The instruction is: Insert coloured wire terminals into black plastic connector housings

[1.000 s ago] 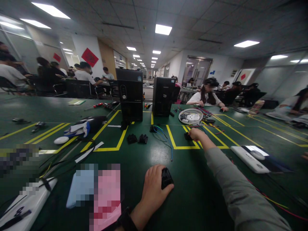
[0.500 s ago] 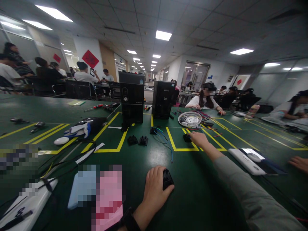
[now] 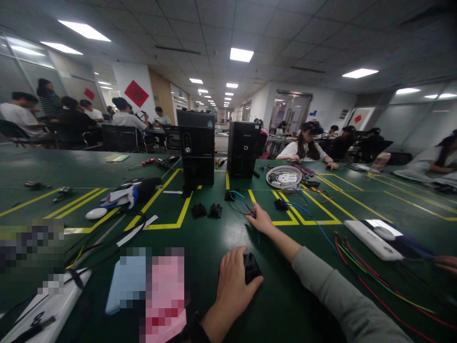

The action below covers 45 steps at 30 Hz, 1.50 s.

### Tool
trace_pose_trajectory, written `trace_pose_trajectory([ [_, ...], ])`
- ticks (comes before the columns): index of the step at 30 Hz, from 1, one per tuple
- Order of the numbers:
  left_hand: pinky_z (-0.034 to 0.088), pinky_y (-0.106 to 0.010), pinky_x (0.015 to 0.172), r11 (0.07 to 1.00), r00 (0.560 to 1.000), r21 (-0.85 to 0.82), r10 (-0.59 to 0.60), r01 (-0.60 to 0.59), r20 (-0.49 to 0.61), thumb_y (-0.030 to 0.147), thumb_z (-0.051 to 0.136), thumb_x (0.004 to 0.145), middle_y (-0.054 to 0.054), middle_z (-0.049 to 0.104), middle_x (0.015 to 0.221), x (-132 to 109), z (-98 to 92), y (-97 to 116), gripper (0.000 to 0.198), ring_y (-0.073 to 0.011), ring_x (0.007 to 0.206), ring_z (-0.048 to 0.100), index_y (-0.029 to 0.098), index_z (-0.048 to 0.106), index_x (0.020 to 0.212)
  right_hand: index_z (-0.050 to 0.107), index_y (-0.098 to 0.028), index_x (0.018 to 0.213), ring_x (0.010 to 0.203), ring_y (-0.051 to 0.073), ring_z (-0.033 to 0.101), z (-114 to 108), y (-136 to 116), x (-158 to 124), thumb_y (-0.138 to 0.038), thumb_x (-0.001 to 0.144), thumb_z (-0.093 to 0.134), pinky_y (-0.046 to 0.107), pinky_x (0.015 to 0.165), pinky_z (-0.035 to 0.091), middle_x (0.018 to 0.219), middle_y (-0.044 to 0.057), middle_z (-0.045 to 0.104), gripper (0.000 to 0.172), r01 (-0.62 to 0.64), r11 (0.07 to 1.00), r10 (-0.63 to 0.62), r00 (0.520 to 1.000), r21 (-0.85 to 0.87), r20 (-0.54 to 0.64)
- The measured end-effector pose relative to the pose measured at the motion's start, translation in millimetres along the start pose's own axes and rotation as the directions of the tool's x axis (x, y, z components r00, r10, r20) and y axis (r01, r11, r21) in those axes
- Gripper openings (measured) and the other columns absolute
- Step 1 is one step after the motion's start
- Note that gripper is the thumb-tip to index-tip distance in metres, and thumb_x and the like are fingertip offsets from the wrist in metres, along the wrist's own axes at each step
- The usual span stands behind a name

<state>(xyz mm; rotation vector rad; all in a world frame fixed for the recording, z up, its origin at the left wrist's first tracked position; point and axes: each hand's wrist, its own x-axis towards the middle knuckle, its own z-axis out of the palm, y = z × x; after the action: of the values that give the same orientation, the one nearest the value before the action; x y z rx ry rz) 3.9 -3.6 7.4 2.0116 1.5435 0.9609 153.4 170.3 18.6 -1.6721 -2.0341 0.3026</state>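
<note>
My left hand [image 3: 232,286] lies near the front of the table, fingers and thumb wrapped about a black plastic part [image 3: 252,267]. Farther forward, my right hand [image 3: 260,220] has its fingertips pinched together over thin blue wires [image 3: 238,199]. Something small and dark shows at those fingertips; I cannot make it out. The wires run from a small black connector [image 3: 229,195]. To the right of that hand sits another black part [image 3: 280,205] with blue wire beside it. Two black plastic pieces [image 3: 214,210] lie side by side to the left.
Two black computer towers [image 3: 197,147] stand at the middle back. A white basket [image 3: 284,177] is right of them. Red, green and yellow wires [image 3: 371,271] trail at right near a white device [image 3: 371,238]. A pink item [image 3: 166,286] lies front left. Co-workers sit around.
My right hand has moved left from the black part to the blue wires. Coloured wires now show on the right where my sleeve was. My left hand stays on its black part.
</note>
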Motion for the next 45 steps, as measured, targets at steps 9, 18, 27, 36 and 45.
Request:
trace_pose_trajectory([
  [9, 0.030, -0.042, 0.100, 1.000, 1.000, -0.010, 0.016, -0.016, -0.010, 0.037, 0.068, 0.065, -0.009, 0.052, 0.121, -1, 2.0, -2, 0.064, -0.0275, 0.112, 0.044, 0.018, 0.045, 0.122, 0.064, -0.016, 0.107, 0.065, 0.016, 0.058, -40, 25, -71, -0.025, 0.079, 0.051, 0.029, 0.066, 0.046, 0.075, 0.003, 0.065, 0.032, -0.036, 0.950, 0.022, 0.999, 0.311, 0.048],
  [18, 0.032, -0.042, 0.100, 0.987, 0.997, -0.159, -0.048, 0.037, -0.066, 0.039, 0.035, 0.090, -0.012, 0.053, 0.123, 1, -1.0, -1, 0.041, -0.0253, 0.116, 0.047, 0.017, 0.046, 0.123, 0.066, -0.016, 0.106, 0.063, 0.012, 0.055, -100, 24, -158, -0.038, 0.069, 0.071, 0.027, 0.060, 0.046, 0.081, 0.004, 0.062, 0.043, -0.328, 0.462, 0.259, 0.938, 0.824, 0.229],
  [27, 0.038, -0.041, 0.098, 0.949, 0.955, -0.315, -0.115, 0.025, -0.271, 0.031, 0.062, 0.076, -0.016, 0.042, 0.134, 6, 5.7, -9, 0.076, -0.0247, 0.114, 0.049, 0.016, 0.021, 0.139, 0.067, -0.019, 0.103, 0.070, 0.010, 0.054, -113, -15, -183, -0.029, 0.076, 0.069, 0.023, 0.067, 0.044, 0.077, 0.001, 0.059, 0.029, -0.366, 0.186, 0.052, 0.930, 0.912, 0.363],
  [36, 0.038, -0.043, 0.097, 0.947, 0.901, -0.311, -0.071, -0.073, -0.428, 0.027, 0.067, 0.073, -0.009, 0.052, 0.120, 7, -7.3, -2, 0.055, -0.0249, 0.113, 0.049, 0.021, 0.042, 0.122, 0.070, -0.022, 0.097, 0.102, 0.026, 0.057, -109, 2, -177, -0.051, 0.083, 0.054, 0.044, 0.087, 0.044, 0.107, 0.010, 0.063, 0.036, -0.347, 0.208, -0.300, 0.867, 0.915, 0.397],
  [45, 0.037, -0.043, 0.099, 0.921, 0.875, -0.320, 0.046, -0.224, -0.482, 0.034, 0.063, 0.078, -0.011, 0.045, 0.124, -3, -4.9, 3, 0.058, -0.0253, 0.116, 0.045, 0.020, 0.035, 0.126, 0.035, -0.019, 0.139, 0.130, 0.029, 0.030, -56, -11, -155, -0.040, 0.074, 0.067, 0.048, 0.107, 0.023, 0.140, 0.014, 0.039, 0.075, 0.493, 0.812, -0.562, 0.804, 0.312, 0.194],
])
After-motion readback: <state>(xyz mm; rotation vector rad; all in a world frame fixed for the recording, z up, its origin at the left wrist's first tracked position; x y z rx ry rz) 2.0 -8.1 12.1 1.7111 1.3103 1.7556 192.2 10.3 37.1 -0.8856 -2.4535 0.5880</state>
